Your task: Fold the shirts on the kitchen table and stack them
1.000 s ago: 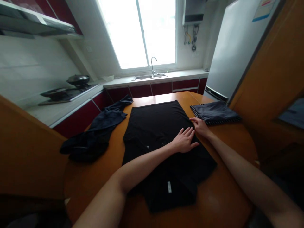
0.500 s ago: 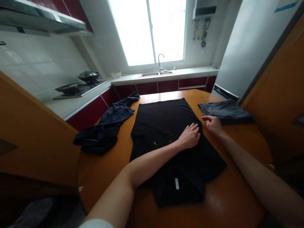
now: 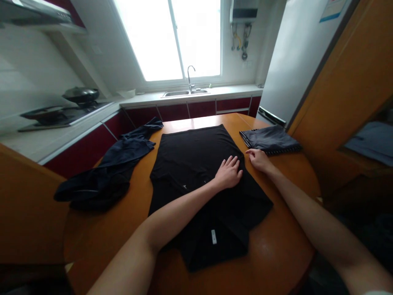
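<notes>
Under the left grip (image 3: pixel 227 175), fingers apart, black shirt (image 3: pixel 192 149); beside it, right grip (image 3: pixel 258 160), closure unclear.

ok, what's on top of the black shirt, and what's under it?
On top: the left hand, laid flat near the shirt's right edge, with the forearm crossing above. Under: the table shows all around; anything between the two is covered.

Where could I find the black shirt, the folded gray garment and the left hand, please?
Black shirt (image 3: pixel 193 164): head view, on the flat body fabric.
Folded gray garment (image 3: pixel 270 137): head view, on its top face.
Left hand (image 3: pixel 227 173): head view, on its back.
</notes>
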The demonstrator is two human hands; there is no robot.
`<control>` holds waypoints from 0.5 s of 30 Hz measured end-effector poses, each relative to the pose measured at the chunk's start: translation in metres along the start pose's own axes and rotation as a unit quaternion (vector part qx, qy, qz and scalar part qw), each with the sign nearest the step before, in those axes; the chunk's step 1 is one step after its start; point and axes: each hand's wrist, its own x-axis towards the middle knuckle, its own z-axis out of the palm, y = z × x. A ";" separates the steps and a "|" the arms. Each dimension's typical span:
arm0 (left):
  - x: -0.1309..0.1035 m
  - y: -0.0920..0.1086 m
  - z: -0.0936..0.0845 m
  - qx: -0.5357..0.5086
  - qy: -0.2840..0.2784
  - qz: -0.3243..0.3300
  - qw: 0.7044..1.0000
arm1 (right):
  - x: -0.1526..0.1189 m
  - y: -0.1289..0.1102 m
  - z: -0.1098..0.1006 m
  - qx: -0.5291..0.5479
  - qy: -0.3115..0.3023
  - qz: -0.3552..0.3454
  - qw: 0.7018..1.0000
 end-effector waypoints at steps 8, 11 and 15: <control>0.000 0.001 0.000 0.006 -0.006 0.007 1.000 | -0.005 -0.018 0.009 -0.032 0.002 0.037 0.999; -0.001 0.000 0.000 0.005 -0.004 0.007 1.000 | -0.004 -0.025 0.014 -0.081 0.025 0.095 0.992; -0.001 0.001 -0.001 0.003 0.002 0.005 1.000 | -0.001 -0.023 0.019 -0.070 0.049 0.051 0.995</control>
